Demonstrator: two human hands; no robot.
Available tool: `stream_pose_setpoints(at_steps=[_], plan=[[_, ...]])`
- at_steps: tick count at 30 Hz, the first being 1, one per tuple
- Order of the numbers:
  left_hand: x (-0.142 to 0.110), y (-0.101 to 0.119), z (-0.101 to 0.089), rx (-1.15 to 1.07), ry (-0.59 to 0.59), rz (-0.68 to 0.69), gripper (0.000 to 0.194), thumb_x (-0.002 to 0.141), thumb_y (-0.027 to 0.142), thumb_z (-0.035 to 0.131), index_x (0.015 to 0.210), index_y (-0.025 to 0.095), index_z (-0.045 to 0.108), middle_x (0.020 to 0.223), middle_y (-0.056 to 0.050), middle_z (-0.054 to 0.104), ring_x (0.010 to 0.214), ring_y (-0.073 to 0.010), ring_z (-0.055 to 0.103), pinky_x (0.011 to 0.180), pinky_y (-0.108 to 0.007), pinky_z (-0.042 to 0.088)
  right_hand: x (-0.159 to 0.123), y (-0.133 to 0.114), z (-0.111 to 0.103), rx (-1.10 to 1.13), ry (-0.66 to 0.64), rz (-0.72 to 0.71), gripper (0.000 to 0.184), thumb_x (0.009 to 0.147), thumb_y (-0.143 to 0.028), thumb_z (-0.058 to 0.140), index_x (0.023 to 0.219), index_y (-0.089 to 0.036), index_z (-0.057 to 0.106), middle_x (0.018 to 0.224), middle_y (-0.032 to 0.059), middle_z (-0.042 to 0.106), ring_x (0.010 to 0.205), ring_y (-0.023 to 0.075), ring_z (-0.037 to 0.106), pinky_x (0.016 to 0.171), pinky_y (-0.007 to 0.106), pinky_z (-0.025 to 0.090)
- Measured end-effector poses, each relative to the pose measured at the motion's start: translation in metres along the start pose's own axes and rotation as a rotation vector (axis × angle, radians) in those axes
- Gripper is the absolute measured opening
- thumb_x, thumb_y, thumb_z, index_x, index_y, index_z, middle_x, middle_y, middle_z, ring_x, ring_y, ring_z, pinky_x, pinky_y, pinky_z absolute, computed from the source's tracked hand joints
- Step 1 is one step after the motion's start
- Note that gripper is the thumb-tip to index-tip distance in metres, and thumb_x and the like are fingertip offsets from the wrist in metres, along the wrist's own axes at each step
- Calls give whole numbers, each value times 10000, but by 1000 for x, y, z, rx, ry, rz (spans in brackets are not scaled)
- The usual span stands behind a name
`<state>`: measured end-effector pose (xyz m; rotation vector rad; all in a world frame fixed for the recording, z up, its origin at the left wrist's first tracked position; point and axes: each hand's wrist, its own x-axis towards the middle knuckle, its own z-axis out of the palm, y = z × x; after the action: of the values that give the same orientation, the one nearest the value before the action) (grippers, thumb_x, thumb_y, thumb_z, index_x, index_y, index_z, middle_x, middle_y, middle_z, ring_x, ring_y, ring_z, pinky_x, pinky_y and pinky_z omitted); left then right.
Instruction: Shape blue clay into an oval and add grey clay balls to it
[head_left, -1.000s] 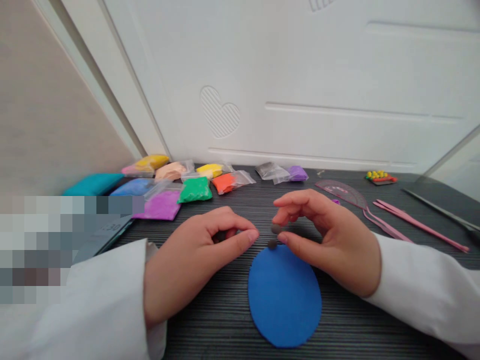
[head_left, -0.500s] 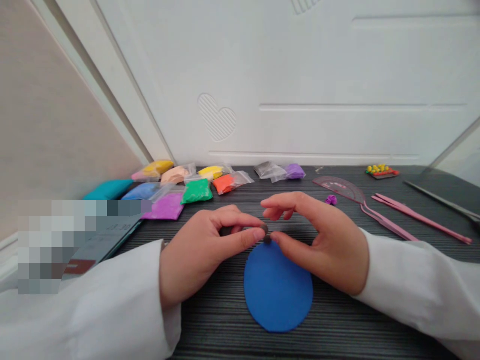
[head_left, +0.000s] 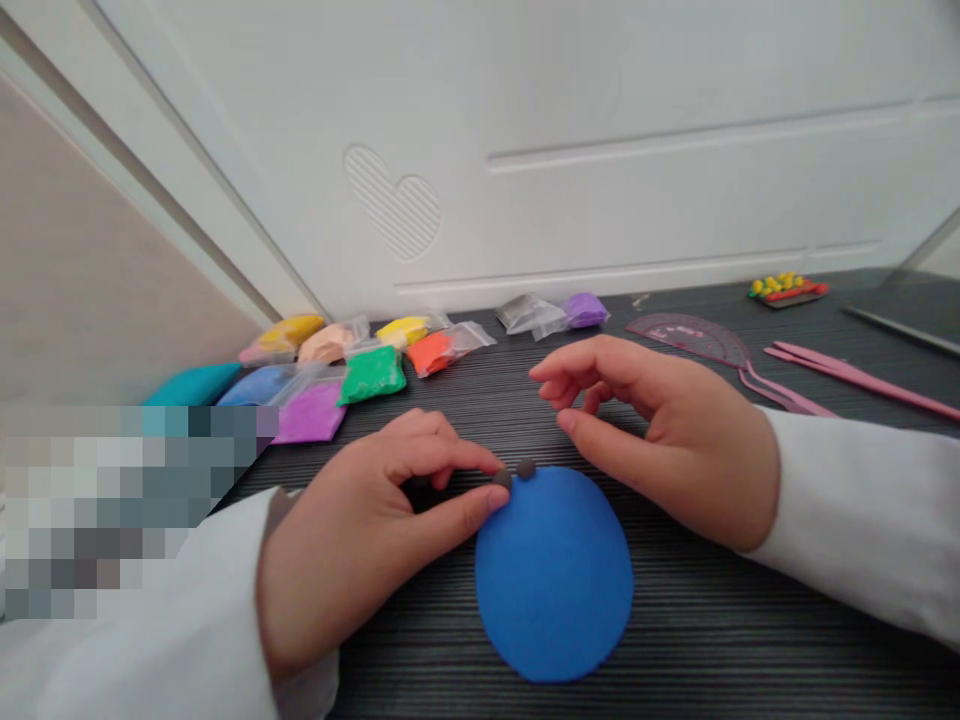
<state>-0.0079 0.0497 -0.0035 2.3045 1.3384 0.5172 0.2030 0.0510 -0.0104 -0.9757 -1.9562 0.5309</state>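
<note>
A flat blue clay disc (head_left: 555, 580) lies on the dark ribbed table in front of me. On its top edge sits a small dark grey clay ball (head_left: 526, 469). My left hand (head_left: 397, 520) pinches a second dark grey ball (head_left: 502, 482) between thumb and forefinger, close to the disc's upper left edge; whether it touches the disc I cannot tell. Right of the disc and above the table, my right hand (head_left: 660, 440) is open, its fingers curved and thumb apart, with nothing visible in it.
Bags of clay line the back left, among them green (head_left: 373, 374), orange (head_left: 442, 350), magenta (head_left: 310, 410) and purple (head_left: 585, 310). At the right lie a pink protractor (head_left: 690, 337), pink tweezers (head_left: 862, 375), a grey metal tool (head_left: 904, 328) and a small yellow-and-red piece (head_left: 787, 289).
My right hand has drawn away from the disc's top edge to the right, leaving one grey ball there. The left hand, still pinching its ball, has shifted left along the edge. The view has tilted.
</note>
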Motion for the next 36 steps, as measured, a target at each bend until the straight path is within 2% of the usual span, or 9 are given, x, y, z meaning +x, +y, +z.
stream_pose_setpoints(at_steps=[7,23,31,36], plan=[[-3,0,-1,3,-11,2,164,773,403,634,885,294,684,702,52,561,683,-106,533,639,-225,406,1,0,-1,-29,-20,-6,264,764,-89,518,992,-212,572,886,-21,635,792,113,589,670,250,492],[0,1,0,19,-27,25,144,779,377,627,868,283,690,701,42,569,697,-119,534,649,-245,409,0,-1,-2,-75,-31,4,238,756,-97,528,956,-198,609,884,-23,656,761,105,589,657,240,493],[0,2,1,23,2,16,179,753,358,635,906,278,680,713,32,558,706,-139,526,643,-272,415,-1,1,0,-121,-184,-6,147,781,-166,524,861,-228,631,886,9,648,828,159,600,752,320,486],[-1,2,1,7,1,18,139,757,322,627,878,286,684,689,39,538,694,-131,521,634,-269,402,-2,1,1,-135,-243,-39,151,788,-174,540,889,-218,644,911,15,647,853,158,597,774,314,483]])
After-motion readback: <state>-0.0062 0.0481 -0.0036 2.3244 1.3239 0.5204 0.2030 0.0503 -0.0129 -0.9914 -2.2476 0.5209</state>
